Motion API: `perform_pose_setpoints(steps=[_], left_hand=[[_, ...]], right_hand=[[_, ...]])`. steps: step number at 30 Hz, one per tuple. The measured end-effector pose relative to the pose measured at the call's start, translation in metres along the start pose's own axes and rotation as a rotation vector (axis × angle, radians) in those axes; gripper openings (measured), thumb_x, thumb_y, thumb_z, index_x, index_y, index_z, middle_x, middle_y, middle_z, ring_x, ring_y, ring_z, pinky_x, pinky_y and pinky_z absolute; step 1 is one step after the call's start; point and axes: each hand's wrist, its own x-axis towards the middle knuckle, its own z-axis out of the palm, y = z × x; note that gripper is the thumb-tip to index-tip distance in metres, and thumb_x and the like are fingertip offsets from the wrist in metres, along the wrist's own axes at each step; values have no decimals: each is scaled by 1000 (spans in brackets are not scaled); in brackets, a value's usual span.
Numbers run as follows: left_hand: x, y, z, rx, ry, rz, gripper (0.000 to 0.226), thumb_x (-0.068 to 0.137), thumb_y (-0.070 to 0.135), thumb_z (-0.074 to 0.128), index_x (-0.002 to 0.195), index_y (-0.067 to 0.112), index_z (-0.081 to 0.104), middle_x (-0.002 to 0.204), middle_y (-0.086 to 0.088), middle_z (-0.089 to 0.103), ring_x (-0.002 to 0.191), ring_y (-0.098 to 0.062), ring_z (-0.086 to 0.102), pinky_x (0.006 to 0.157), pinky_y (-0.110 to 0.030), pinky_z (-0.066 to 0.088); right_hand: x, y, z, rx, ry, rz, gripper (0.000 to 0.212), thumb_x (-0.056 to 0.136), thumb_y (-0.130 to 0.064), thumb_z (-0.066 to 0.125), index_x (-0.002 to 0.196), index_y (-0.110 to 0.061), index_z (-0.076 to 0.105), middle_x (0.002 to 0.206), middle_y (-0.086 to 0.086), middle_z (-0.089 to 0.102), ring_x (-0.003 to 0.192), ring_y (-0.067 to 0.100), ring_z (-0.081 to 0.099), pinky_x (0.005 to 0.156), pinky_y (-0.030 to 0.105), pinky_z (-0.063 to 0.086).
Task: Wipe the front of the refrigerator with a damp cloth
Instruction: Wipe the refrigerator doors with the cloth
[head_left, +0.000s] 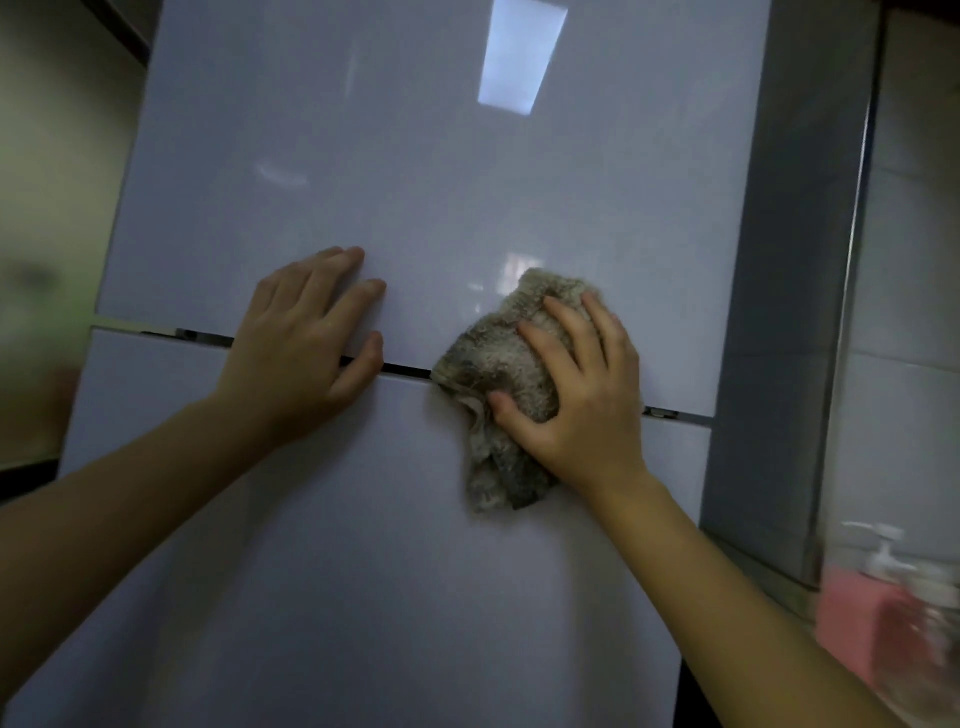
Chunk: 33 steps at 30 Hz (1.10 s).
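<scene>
Dim kitchen light falls on a tall, glossy pale-grey refrigerator (415, 208) that fills most of the view, its smooth front split by a dark horizontal seam (405, 370) between an upper and a lower door; a bright rectangular reflection (519, 57) sits high on the upper door. Pale tiled wall (914, 260) runs along the right side, and low in that corner stand a blurred pink container (852, 623) and a white pump-top bottle (883, 556). The left hand (306, 343) lies flat on the refrigerator front with its fingers spread and straight, the palm across the seam and the thumb resting along it, holding nothing. The right hand (576, 400) presses a crumpled, shaggy grey-brown cloth (498, 395) against the door, fingers splayed over the top of the fabric and the thumb tucked into its lower fold. That cloth straddles the seam just right of centre, its upper part on the upper door and a loose end hanging down over the lower door below the hand. Both bare forearms reach up from the bottom corners.
</scene>
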Motion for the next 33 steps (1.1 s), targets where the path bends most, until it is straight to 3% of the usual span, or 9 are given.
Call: perform_pose_setpoints(steps=[7,12,14,21,24,29,33], left_hand=[[5,3,-4,-36,14,-13,55,96,42,38,132,6,57,144,-22,49,128,-42,48,99,-52,40],[-1,4,3,-12,13,-22,58,97,41,37,139,5,53,151,-23,45,137,-42,44,108,-54,37],[-4,3,3,-2,-7,-6,59,97,42,37,142,6,50,154,-23,41,141,-42,40,112,-56,35],[-7,5,-1,2,-45,-12,64,97,45,33,147,6,46,158,-23,36,146,-41,34,117,-55,30],[-7,9,1,-25,-46,-34,65,97,46,32,147,7,45,160,-22,35,148,-39,32,119,-55,28],[-8,6,2,-23,-48,-16,65,98,46,32,149,7,44,160,-21,34,149,-38,31,121,-54,27],[-15,-4,-3,50,-67,23,62,98,45,33,147,8,47,159,-21,37,146,-38,35,117,-53,30]], right_hand=[[32,22,-5,21,80,259,51,85,-49,66,125,-18,69,142,7,58,146,34,37,116,51,35],[20,-5,6,60,-5,-2,48,84,-47,71,122,-18,72,137,7,62,144,34,42,115,48,37],[2,0,0,68,-3,-13,46,84,-44,72,122,-17,72,137,7,63,144,33,43,115,47,38],[-35,58,-40,22,61,284,49,89,-44,64,128,-15,68,143,9,57,144,34,37,118,55,36],[-20,53,-35,14,51,328,52,88,-46,61,130,-16,66,145,9,55,146,34,34,118,57,35],[13,10,-7,32,33,210,55,85,-51,63,130,-18,66,146,7,55,147,33,34,118,51,34],[4,-19,9,35,-41,-37,57,84,-52,68,131,-18,68,144,8,58,146,34,39,118,49,36]])
